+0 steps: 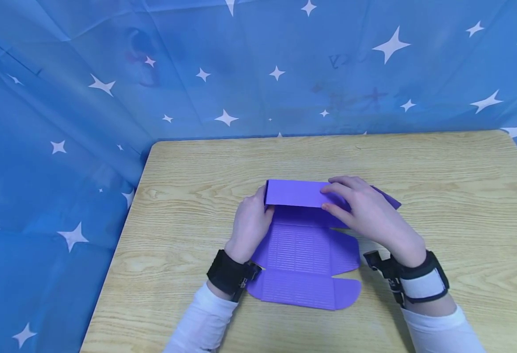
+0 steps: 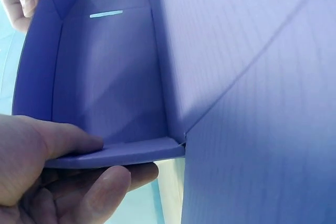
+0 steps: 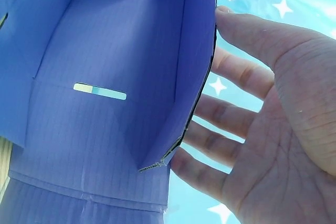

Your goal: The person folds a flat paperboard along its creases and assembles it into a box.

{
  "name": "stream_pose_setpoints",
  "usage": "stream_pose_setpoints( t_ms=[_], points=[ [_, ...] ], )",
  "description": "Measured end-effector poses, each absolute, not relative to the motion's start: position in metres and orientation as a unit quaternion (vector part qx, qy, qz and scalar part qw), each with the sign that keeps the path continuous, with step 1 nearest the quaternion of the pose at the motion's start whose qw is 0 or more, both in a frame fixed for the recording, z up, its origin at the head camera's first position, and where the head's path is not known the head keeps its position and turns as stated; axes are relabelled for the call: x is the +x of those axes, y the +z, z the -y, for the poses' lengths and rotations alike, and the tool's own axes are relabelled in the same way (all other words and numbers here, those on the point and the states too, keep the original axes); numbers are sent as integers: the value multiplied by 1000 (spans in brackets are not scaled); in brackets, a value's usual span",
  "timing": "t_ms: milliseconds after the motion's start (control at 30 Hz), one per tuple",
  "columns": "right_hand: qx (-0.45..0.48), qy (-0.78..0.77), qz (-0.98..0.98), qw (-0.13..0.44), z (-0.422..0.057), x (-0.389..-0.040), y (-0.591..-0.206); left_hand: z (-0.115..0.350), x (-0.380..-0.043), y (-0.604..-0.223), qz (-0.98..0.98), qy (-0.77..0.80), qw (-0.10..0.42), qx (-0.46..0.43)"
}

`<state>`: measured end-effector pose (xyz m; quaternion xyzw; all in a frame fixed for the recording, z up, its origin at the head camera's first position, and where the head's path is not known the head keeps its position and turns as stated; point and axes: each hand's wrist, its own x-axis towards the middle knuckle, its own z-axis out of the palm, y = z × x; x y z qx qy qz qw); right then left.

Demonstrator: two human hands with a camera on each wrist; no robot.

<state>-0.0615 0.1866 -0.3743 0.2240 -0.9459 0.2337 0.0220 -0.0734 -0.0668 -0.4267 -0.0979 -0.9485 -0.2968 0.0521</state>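
Note:
A purple cardboard box [image 1: 300, 250], partly folded, lies on the table with its tray section tipped up on edge at the back. At the tray's left end, my left hand [image 1: 251, 220] pinches the folded end wall [image 2: 139, 150], thumb on the inside and fingers outside. My right hand [image 1: 369, 208] touches the long side wall [image 3: 197, 72] toward the other end, its fingers spread along the outer face and the thumb tip at the edge. The right end panel [image 3: 89, 145], beyond a narrow slot [image 3: 100, 91], stays unfolded.
The box's lid flaps [image 1: 346, 293] spread flat toward the near side of the wood-grain table [image 1: 174, 206]. A blue cloth with white stars [image 1: 249, 63] hangs behind the table and down its left side. Each wrist wears a strapped camera [image 1: 232, 274].

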Motion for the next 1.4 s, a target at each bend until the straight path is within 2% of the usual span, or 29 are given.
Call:
stream_pose_setpoints(
  t_ms=[600, 800, 933, 1167, 1400],
  points=[
    [223, 243, 944, 20, -184, -64, -378, 60, -69, -429, 954, -269, 109, -76],
    [221, 243, 944, 17, -184, -64, -378, 62, -70, -430, 954, -272, 100, -74],
    [220, 239, 946, 15, -185, -64, -377, 71, -76, -427, 951, -292, 48, -88],
    [213, 238, 947, 12, -189, -64, -376, 100, -91, -425, 891, -407, -142, -141],
    [222, 241, 945, 13, -191, -65, -377, 116, -100, -429, 855, -449, -187, -178]
  ],
)
